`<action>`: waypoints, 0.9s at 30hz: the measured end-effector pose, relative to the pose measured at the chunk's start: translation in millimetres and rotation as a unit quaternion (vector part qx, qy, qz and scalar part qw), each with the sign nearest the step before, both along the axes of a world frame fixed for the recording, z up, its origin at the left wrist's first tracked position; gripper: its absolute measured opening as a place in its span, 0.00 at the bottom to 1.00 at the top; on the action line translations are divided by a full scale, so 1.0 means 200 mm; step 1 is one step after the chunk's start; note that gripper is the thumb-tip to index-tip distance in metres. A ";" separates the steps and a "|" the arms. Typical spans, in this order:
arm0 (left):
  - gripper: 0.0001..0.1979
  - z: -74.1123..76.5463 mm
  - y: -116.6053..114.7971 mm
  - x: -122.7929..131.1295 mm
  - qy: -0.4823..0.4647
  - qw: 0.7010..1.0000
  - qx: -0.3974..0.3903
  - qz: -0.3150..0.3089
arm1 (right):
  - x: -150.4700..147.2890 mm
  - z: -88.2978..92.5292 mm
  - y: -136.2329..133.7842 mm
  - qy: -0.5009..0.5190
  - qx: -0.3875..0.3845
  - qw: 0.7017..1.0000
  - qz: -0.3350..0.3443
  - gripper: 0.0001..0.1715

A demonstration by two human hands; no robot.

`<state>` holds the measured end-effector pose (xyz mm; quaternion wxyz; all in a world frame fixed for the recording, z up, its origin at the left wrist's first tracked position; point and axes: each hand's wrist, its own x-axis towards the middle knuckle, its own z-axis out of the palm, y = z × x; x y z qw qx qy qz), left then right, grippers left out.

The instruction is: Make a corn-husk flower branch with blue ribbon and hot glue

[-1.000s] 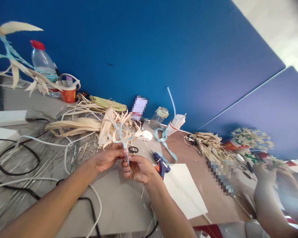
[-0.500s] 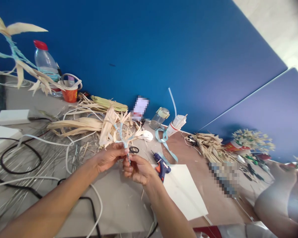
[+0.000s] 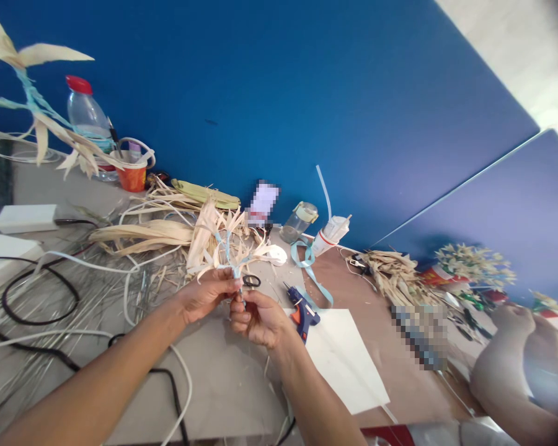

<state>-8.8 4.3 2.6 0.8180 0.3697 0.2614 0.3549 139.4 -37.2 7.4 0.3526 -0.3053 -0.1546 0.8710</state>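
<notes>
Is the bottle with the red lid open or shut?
The bottle looks shut: its red lid covers the top.

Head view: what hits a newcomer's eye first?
Likely the big blue panel, filling most of the top. Next, the pale-petalled, blue-wrapped stem near the middle, pinched by the left hand and right hand. Then the blue-stemmed spray at upper left and the glue gun right of the right hand.

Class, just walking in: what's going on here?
A person's left hand and right hand both grip a branching, light-blue-wrapped stem with pale, dry, leaf-like pieces at its tips. A dark-blue and orange glue gun lies unheld beside the right hand. At far right, a co-worker's blurred arms are in view.
</notes>
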 end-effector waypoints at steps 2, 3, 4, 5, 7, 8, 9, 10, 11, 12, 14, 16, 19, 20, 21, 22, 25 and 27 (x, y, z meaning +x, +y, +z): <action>0.09 0.00 0.00 0.00 -0.002 1.000 -0.002 0.016 | 0.01 0.00 0.00 0.011 -0.020 1.000 0.015 0.10; 0.09 0.00 0.00 0.00 -0.002 1.000 -0.004 0.020 | 0.01 0.01 0.01 0.012 -0.027 0.999 0.020 0.09; 0.09 0.01 0.00 0.00 -0.001 1.000 -0.005 0.019 | 0.01 0.01 0.01 0.011 -0.030 0.999 0.024 0.09; 0.09 0.01 0.01 0.00 0.000 1.000 -0.007 0.017 | 0.01 0.01 0.01 0.010 -0.032 0.999 0.027 0.08; 0.09 0.00 0.01 0.00 0.005 1.000 -0.006 0.017 | 0.02 0.01 0.01 0.007 -0.029 0.999 0.029 0.07; 0.09 0.00 0.01 0.00 0.008 1.000 -0.003 0.017 | 0.02 0.01 0.01 0.005 -0.027 0.999 0.031 0.07; 0.09 0.00 0.01 0.00 0.009 1.000 0.002 0.017 | 0.02 0.01 0.01 0.003 -0.024 0.999 0.034 0.07; 0.09 0.00 0.01 0.00 0.009 1.000 0.007 0.017 | 0.02 0.01 0.01 0.002 -0.021 0.999 0.037 0.07; 0.08 0.00 0.01 0.00 0.008 1.000 0.012 0.016 | 0.02 0.01 0.00 0.001 -0.017 0.999 0.038 0.08; 0.08 0.00 0.01 0.00 0.007 1.000 0.015 0.015 | 0.02 0.01 0.00 0.002 -0.013 0.999 0.040 0.08; 0.08 0.00 0.01 0.00 0.006 1.000 0.018 0.012 | 0.02 0.01 0.00 0.004 -0.007 0.999 0.042 0.09; 0.08 0.00 0.01 0.01 0.008 1.000 0.019 0.012 | 0.03 0.00 0.00 0.003 -0.007 0.999 0.041 0.09; 0.08 0.00 0.01 0.01 0.011 1.000 0.022 0.017 | 0.02 0.00 0.01 -0.004 -0.007 0.999 0.034 0.09; 0.08 0.00 0.01 0.01 0.012 0.999 0.024 0.019 | 0.02 0.00 0.01 -0.004 -0.004 1.000 0.031 0.10; 0.08 -0.01 0.01 0.01 0.015 0.999 0.026 0.020 | 0.02 0.00 0.01 -0.005 0.001 1.000 0.028 0.10; 0.08 -0.01 0.01 0.01 0.018 0.999 0.027 0.020 | 0.02 0.00 0.01 -0.007 0.006 1.000 0.025 0.11; 0.08 -0.02 0.00 0.00 0.027 0.999 0.025 0.011 | 0.01 -0.01 0.01 -0.017 0.018 1.000 0.008 0.12; 0.08 -0.03 0.00 0.00 0.032 0.999 0.018 0.007 | 0.01 -0.01 0.01 -0.027 0.023 0.999 -0.004 0.12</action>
